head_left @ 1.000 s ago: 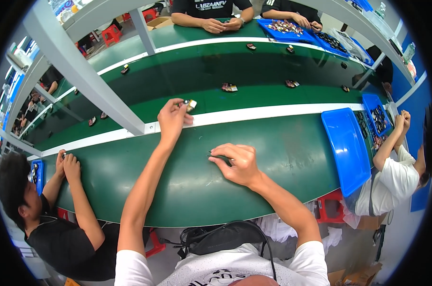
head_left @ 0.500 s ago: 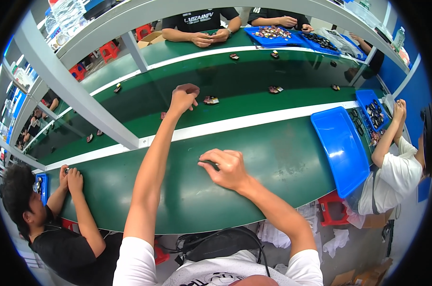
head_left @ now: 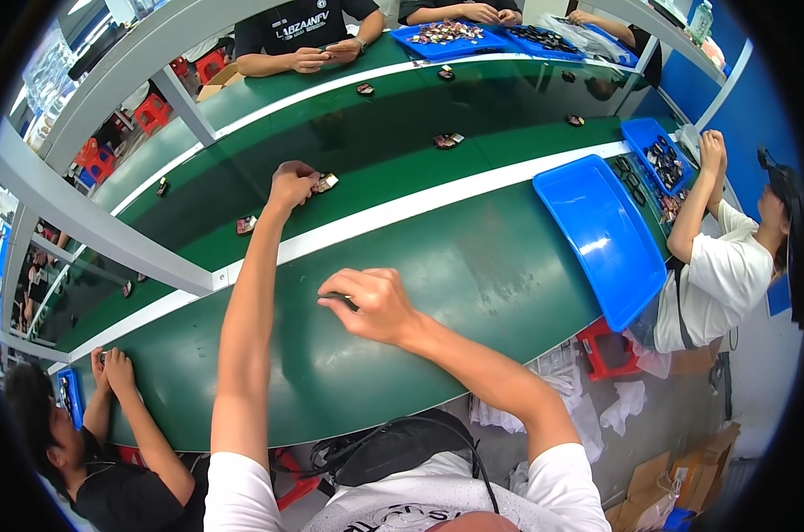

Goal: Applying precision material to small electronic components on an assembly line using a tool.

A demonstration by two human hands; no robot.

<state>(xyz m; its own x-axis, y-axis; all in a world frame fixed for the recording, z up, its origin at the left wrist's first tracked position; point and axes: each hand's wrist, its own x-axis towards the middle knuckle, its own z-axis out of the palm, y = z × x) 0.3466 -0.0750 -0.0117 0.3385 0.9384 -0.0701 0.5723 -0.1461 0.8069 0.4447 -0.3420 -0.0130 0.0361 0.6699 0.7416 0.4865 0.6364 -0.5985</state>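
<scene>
My left hand (head_left: 293,186) reaches across the white rail to the far belt. Its thumb and fingers pinch the near end of a small dark part with a pale label (head_left: 328,183). Above the near green worktop (head_left: 437,266), my right hand (head_left: 372,303) is closed on a thin black piece (head_left: 340,301), mostly covered by the fingers. The exact kind of both pieces is too small to tell. Another small part (head_left: 246,225) lies on the belt beside my left forearm.
Several similar parts, such as one further right (head_left: 449,140), sit spread along the belt (head_left: 375,168). A blue tray (head_left: 597,239) lies at the worktop's right. Co-workers sit left, right and opposite. A grey frame post (head_left: 127,235) slants on the left.
My left hand has come down onto the labelled part; before, it hovered open-handed beside it. My right hand still holds the black piece. The whole view has shifted.
</scene>
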